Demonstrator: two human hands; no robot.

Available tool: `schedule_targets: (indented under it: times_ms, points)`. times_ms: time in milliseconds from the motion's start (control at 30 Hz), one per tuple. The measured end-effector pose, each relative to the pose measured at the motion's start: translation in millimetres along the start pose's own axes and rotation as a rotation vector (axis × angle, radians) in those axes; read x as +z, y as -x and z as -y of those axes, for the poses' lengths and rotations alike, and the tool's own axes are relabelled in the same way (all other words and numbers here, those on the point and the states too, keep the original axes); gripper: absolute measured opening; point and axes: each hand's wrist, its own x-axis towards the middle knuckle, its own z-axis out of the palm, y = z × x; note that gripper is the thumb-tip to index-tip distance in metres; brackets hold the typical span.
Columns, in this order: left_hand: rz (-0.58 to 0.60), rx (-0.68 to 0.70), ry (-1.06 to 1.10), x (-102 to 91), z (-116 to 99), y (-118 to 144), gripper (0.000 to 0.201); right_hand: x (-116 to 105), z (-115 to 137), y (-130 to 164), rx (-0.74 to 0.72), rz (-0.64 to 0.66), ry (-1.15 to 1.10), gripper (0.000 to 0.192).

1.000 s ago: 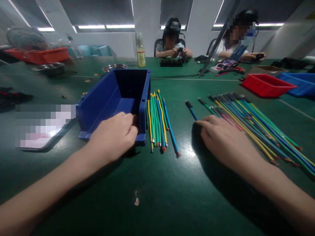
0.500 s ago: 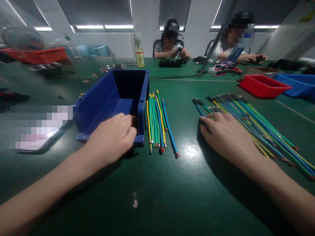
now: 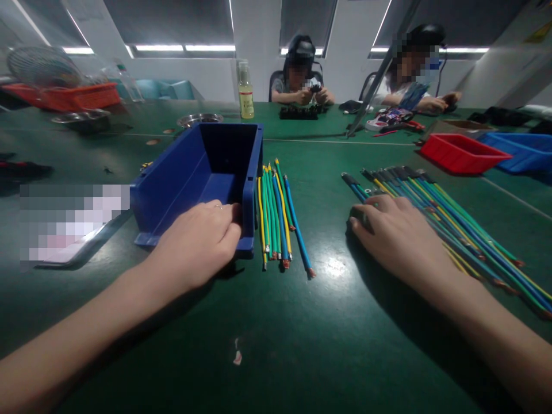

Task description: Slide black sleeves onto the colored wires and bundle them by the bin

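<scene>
Blue plastic bin (image 3: 202, 172) sits on the green table (image 3: 302, 322), open front toward the wearer. Left hand (image 3: 198, 244) curls over the bin's near right corner, gripping the front lip. Small wire bundle (image 3: 278, 215) lies just right of the bin, long axis running away from the wearer. Right hand (image 3: 399, 236) rests palm-down, fingers spread and flat, on the near-left edge of the larger wire spread (image 3: 448, 221), gripping nothing. Those wires angle from far-left to near-right; right hand is nearer to them.
</scene>
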Motion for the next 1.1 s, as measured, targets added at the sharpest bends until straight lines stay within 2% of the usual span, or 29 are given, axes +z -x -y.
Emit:
schedule_targets:
  times_ms: [100, 167, 300, 400, 533, 800, 933, 1100]
  points:
    - [-0.003, -0.003, 0.019, 0.3, 0.5, -0.1, 0.020, -3.4, 21.1, 1.9, -0.172, -0.030, -0.260, 0.043]
    - [-0.008, 0.000, 0.026, 0.5, 1.0, 0.3, 0.020, -6.0, 36.1, 4.8, -0.302, 0.006, -0.436, 0.047]
    - [-0.046, -0.020, 0.077, -0.6, 0.9, 2.6, 0.018, -8.1, 51.2, 9.7, -0.460, 0.111, -0.523, 0.053]
    - [-0.065, -0.056, 0.128, -1.9, -0.4, 4.8, 0.016, -8.0, 49.3, 9.9, -0.433, 0.120, -0.553, 0.052]
    - [-0.054, -0.091, 0.140, -2.1, -2.1, 6.0, 0.015, -12.1, 43.6, 7.1, -0.377, 0.042, -0.564, 0.044]
    - [-0.021, -0.059, 0.015, -0.8, -1.6, 3.8, 0.020, -21.6, 32.3, 3.0, -0.193, -0.035, -0.422, 0.028]
    - [0.009, -0.043, -0.059, -0.3, -1.3, 2.8, 0.027, -14.6, 30.9, 4.0, -0.250, -0.074, -0.383, 0.030]
    - [0.053, -0.123, 0.007, -2.5, -2.5, 4.9, 0.034, -11.8, 30.6, 3.0, -0.293, -0.076, -0.322, 0.029]
